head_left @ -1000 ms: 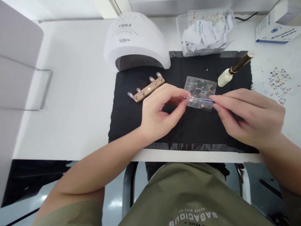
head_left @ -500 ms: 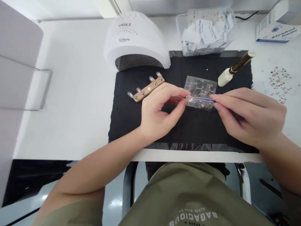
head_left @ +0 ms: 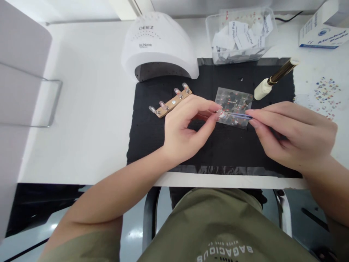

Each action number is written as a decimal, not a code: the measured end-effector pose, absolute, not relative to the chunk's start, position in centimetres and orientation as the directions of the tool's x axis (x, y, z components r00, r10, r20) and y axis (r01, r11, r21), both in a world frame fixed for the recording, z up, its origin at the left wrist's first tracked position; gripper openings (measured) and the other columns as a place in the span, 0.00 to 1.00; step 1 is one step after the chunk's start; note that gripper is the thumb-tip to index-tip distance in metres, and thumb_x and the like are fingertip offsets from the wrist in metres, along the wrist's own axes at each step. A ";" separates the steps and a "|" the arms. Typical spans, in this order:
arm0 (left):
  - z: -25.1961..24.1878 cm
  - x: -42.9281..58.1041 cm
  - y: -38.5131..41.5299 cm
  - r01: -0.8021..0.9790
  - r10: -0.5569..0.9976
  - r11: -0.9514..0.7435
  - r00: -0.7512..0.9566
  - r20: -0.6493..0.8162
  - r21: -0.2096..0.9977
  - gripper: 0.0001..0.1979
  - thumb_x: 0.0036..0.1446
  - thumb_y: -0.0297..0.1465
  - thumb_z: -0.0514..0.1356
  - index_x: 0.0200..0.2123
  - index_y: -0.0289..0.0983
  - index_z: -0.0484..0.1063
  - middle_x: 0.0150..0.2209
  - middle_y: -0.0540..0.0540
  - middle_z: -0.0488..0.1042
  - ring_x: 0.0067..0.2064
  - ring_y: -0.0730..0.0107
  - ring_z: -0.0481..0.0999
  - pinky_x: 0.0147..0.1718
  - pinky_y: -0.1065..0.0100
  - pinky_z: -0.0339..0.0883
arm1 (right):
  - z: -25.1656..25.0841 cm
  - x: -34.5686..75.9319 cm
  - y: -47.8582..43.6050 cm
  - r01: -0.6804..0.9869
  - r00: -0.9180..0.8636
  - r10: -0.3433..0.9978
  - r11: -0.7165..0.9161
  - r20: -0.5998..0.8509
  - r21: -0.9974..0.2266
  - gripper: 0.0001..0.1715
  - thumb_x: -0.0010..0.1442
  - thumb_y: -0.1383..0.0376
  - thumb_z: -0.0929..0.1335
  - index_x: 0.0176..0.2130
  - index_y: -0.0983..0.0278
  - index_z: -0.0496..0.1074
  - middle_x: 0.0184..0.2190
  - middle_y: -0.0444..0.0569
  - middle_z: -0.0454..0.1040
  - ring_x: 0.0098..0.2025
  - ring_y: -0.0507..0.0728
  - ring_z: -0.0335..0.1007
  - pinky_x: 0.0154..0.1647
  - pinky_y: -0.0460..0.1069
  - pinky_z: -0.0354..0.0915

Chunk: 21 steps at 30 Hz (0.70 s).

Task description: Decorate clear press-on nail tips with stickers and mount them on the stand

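The slim blue tool [head_left: 237, 115], pinched in your right hand [head_left: 297, 134] for control, meets something too small to tell in your closed left hand [head_left: 185, 131] above the gem sheet [head_left: 233, 105].

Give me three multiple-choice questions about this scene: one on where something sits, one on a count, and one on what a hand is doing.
1. Where is the white nail lamp relative to the black mat?
A. At its far left corner
B. Along its near edge
C. At its right edge

2. How many nail tips are on the wooden strip?
A. Two
B. Four
C. Seven

3. What is the right hand doing?
A. Lying flat and open
B. Pinching a slim bluish tool
C. Lifting the wooden strip

1: A, the lamp's base meets that corner.
2: B, four stand along the strip.
3: B, the fingers close on the tool.
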State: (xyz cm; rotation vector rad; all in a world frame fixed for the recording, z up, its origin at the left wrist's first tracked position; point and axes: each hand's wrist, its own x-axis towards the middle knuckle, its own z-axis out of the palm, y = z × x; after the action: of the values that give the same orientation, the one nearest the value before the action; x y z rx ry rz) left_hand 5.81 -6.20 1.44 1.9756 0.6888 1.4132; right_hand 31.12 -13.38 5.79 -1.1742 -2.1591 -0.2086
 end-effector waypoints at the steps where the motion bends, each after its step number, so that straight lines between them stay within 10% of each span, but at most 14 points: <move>1: 1.4 5.8 -6.2 0.062 0.712 -0.680 0.296 0.637 0.730 0.07 0.74 0.26 0.71 0.50 0.43 0.85 0.43 0.49 0.86 0.39 0.73 0.87 0.39 0.71 0.88 | 5.8 31.1 -13.4 0.796 -0.377 0.692 0.582 0.615 -0.166 0.13 0.74 0.70 0.75 0.56 0.57 0.83 0.47 0.48 0.91 0.44 0.60 0.90 0.39 0.52 0.81; 21: 1.5 5.9 -6.2 0.077 0.714 -0.681 0.287 0.638 0.728 0.04 0.74 0.30 0.72 0.50 0.43 0.85 0.43 0.48 0.88 0.39 0.71 0.87 0.36 0.71 0.86 | 5.9 30.9 -13.4 0.815 -0.361 0.696 0.559 0.621 -0.153 0.15 0.74 0.72 0.75 0.54 0.55 0.84 0.45 0.47 0.91 0.42 0.60 0.91 0.37 0.52 0.82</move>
State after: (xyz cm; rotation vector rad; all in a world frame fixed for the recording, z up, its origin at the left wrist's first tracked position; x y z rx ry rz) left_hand 5.88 -6.18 1.45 1.9796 0.7060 1.4206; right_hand 30.90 -13.37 5.86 -1.2060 -2.1473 -0.2369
